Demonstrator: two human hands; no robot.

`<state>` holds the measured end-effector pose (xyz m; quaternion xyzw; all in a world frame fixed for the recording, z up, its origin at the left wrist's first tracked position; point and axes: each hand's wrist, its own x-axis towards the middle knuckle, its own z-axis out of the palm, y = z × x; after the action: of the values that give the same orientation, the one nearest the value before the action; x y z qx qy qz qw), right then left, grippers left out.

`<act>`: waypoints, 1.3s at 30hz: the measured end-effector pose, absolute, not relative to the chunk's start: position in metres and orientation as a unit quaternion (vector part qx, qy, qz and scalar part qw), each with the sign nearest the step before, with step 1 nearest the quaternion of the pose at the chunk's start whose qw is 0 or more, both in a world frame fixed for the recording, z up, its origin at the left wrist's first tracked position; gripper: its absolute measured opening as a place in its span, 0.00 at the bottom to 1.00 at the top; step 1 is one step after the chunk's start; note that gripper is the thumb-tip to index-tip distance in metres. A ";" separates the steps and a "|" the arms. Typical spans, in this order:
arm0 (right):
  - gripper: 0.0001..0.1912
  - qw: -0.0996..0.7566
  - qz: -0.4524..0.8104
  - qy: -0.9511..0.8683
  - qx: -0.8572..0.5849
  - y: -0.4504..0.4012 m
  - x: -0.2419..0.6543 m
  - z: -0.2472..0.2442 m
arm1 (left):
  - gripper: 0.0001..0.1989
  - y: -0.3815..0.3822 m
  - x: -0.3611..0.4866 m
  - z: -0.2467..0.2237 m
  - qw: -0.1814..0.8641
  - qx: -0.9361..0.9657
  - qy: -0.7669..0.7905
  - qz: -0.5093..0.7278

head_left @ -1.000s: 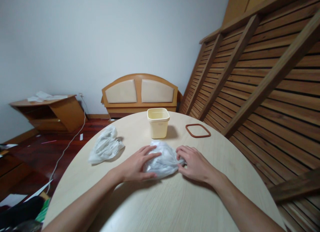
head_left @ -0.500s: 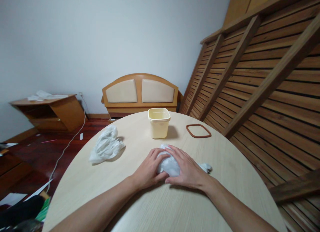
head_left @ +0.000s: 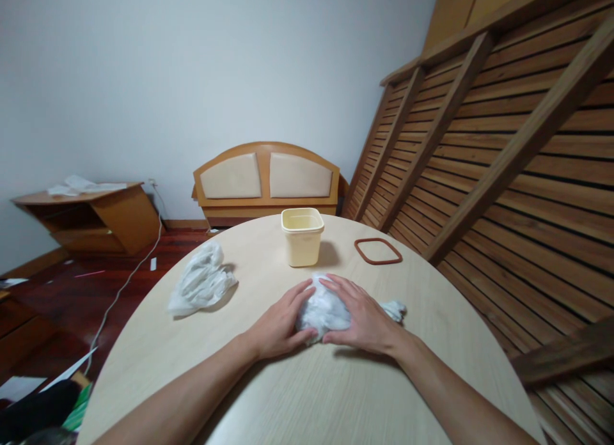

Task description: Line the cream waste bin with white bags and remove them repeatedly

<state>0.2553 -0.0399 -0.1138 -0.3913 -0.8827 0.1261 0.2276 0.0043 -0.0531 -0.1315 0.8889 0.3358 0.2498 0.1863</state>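
Note:
A crumpled white plastic bag (head_left: pixel 323 311) is bunched on the round table between my hands. My left hand (head_left: pixel 283 320) curves round its left side, thumb at the front. From the right, my right hand (head_left: pixel 362 317) cups the same bag with its fingers over the top. Just beyond stands a cream square tub (head_left: pixel 303 240), upright and without a lid. A brown rounded-square ring (head_left: pixel 378 251) lies flat to the tub's right. Behind my right wrist a small white crumpled piece (head_left: pixel 394 310) shows; whether it joins the bag is hidden.
Another crumpled white plastic bag (head_left: pixel 204 282) lies on the left of the pale round table (head_left: pixel 364 400). Wooden slatted panels (head_left: pixel 480 176) lean along the right. A headboard (head_left: pixel 266 176) stands behind the table, and a low cabinet (head_left: pixel 105 221) with a cable (head_left: pixel 129 279) beside it at left.
My hands have spread slightly apart, and more of the bag between them shows, looking looser. The tub, the ring and the other bag keep their places on the table.

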 end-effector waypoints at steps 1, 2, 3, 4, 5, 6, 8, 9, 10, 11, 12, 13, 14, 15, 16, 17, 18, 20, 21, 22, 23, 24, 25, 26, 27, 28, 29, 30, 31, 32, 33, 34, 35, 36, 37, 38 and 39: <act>0.55 0.228 0.123 -0.880 -0.399 -0.042 0.252 -0.114 | 0.36 -0.053 0.007 -0.131 0.190 0.888 0.334 0.253; 0.55 0.225 0.119 -0.877 -0.408 -0.045 0.248 -0.115 | 0.35 -0.052 0.009 -0.131 0.194 0.887 0.332 0.258; 0.55 0.222 0.114 -0.874 -0.417 -0.047 0.245 -0.115 | 0.33 -0.051 0.011 -0.131 0.199 0.885 0.328 0.263; 0.54 0.220 0.107 -0.872 -0.424 -0.049 0.242 -0.116 | 0.32 -0.051 0.012 -0.130 0.205 0.883 0.326 0.267; 0.53 0.220 0.101 -0.870 -0.429 -0.050 0.240 -0.116 | 0.31 -0.050 0.012 -0.130 0.213 0.882 0.323 0.270; 0.52 0.220 0.097 -0.870 -0.430 -0.051 0.238 -0.116 | 0.30 -0.050 0.012 -0.130 0.220 0.880 0.320 0.273; 0.50 0.222 0.093 -0.871 -0.428 -0.051 0.236 -0.116 | 0.27 -0.049 0.011 -0.129 0.234 0.880 0.310 0.275; 0.49 0.225 0.092 -0.870 -0.428 -0.050 0.236 -0.115 | 0.26 -0.048 0.010 -0.129 0.239 0.880 0.305 0.275; 0.48 0.228 0.092 -0.869 -0.429 -0.050 0.236 -0.113 | 0.25 -0.048 0.010 -0.129 0.241 0.881 0.300 0.275; 0.48 0.232 0.091 -0.867 -0.431 -0.050 0.236 -0.112 | 0.26 -0.049 0.010 -0.129 0.240 0.882 0.297 0.275; 0.47 0.235 0.090 -0.864 -0.436 -0.049 0.237 -0.111 | 0.27 -0.049 0.010 -0.129 0.237 0.883 0.297 0.275; 0.46 0.238 0.089 -0.861 -0.441 -0.049 0.238 -0.109 | 0.28 -0.050 0.011 -0.130 0.233 0.883 0.298 0.277; 0.46 0.239 0.088 -0.858 -0.446 -0.049 0.239 -0.108 | 0.30 -0.050 0.011 -0.131 0.228 0.884 0.300 0.278; 0.47 0.238 0.086 -0.857 -0.450 -0.049 0.240 -0.108 | 0.32 -0.051 0.011 -0.131 0.222 0.883 0.304 0.280; 0.48 0.237 0.084 -0.856 -0.452 -0.048 0.241 -0.107 | 0.33 -0.052 0.011 -0.132 0.218 0.883 0.308 0.280; 0.49 0.236 0.083 -0.856 -0.452 -0.048 0.242 -0.107 | 0.34 -0.052 0.011 -0.133 0.214 0.883 0.311 0.279; 0.50 0.234 0.083 -0.858 -0.449 -0.048 0.242 -0.107 | 0.34 -0.052 0.011 -0.134 0.212 0.883 0.314 0.276; 0.51 0.231 0.089 -0.865 -0.437 -0.047 0.243 -0.106 | 0.35 -0.052 0.011 -0.134 0.210 0.884 0.320 0.268; 0.50 0.230 0.093 -0.868 -0.430 -0.047 0.243 -0.106 | 0.34 -0.052 0.011 -0.134 0.209 0.884 0.322 0.266; 0.50 0.231 0.096 -0.871 -0.424 -0.047 0.243 -0.106 | 0.34 -0.052 0.012 -0.133 0.208 0.883 0.325 0.267; 0.50 0.232 0.097 -0.873 -0.418 -0.047 0.242 -0.106 | 0.34 -0.051 0.012 -0.133 0.207 0.881 0.328 0.270; 0.50 0.231 0.097 -0.875 -0.415 -0.048 0.241 -0.107 | 0.34 -0.051 0.013 -0.133 0.206 0.879 0.333 0.273; 0.50 0.229 0.094 -0.877 -0.413 -0.048 0.241 -0.107 | 0.34 -0.051 0.014 -0.132 0.206 0.876 0.338 0.276; 0.50 0.225 0.092 -0.878 -0.412 -0.049 0.240 -0.107 | 0.33 -0.051 0.015 -0.132 0.208 0.873 0.342 0.278; 0.49 0.221 0.089 -0.879 -0.413 -0.049 0.239 -0.107 | 0.32 -0.051 0.016 -0.131 0.210 0.870 0.346 0.280; 0.48 0.217 0.087 -0.880 -0.414 -0.050 0.239 -0.107 | 0.32 -0.051 0.016 -0.131 0.211 0.869 0.349 0.282; 0.47 0.215 0.085 -0.880 -0.414 -0.050 0.239 -0.107 | 0.32 -0.051 0.017 -0.130 0.209 0.868 0.350 0.283; 0.46 0.215 0.084 -0.880 -0.414 -0.050 0.239 -0.107 | 0.32 -0.052 0.017 -0.130 0.205 0.869 0.351 0.283; 0.45 0.215 0.083 -0.880 -0.415 -0.049 0.240 -0.107 | 0.34 -0.052 0.016 -0.130 0.199 0.869 0.354 0.282; 0.44 0.216 0.082 -0.879 -0.418 -0.048 0.241 -0.108 | 0.35 -0.053 0.016 -0.130 0.192 0.869 0.360 0.280; 0.43 0.216 0.080 -0.877 -0.423 -0.046 0.243 -0.108 | 0.36 -0.053 0.015 -0.130 0.185 0.868 0.368 0.276; 0.42 0.217 0.076 -0.872 -0.433 -0.044 0.245 -0.109 | 0.37 -0.053 0.014 -0.130 0.177 0.868 0.378 0.270; 0.40 0.220 0.070 -0.864 -0.448 -0.041 0.248 -0.110 | 0.37 -0.053 0.013 -0.131 0.169 0.867 0.387 0.265; 0.39 0.223 0.062 -0.854 -0.467 -0.038 0.252 -0.111 | 0.36 -0.053 0.011 -0.131 0.158 0.867 0.395 0.260; 0.38 0.226 0.052 -0.842 -0.487 -0.035 0.257 -0.113 | 0.34 -0.052 0.010 -0.132 0.147 0.867 0.402 0.256; 0.37 0.229 0.040 -0.828 -0.509 -0.031 0.262 -0.115 | 0.32 -0.051 0.009 -0.133 0.135 0.867 0.409 0.252; 0.36 0.232 0.026 -0.815 -0.531 -0.027 0.268 -0.116 | 0.30 -0.051 0.008 -0.134 0.124 0.865 0.417 0.249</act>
<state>0.2684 -0.0267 -0.1162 -0.5310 -0.8147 0.0263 0.2316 0.0080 -0.0507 -0.1342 0.8654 0.4169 0.2489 0.1239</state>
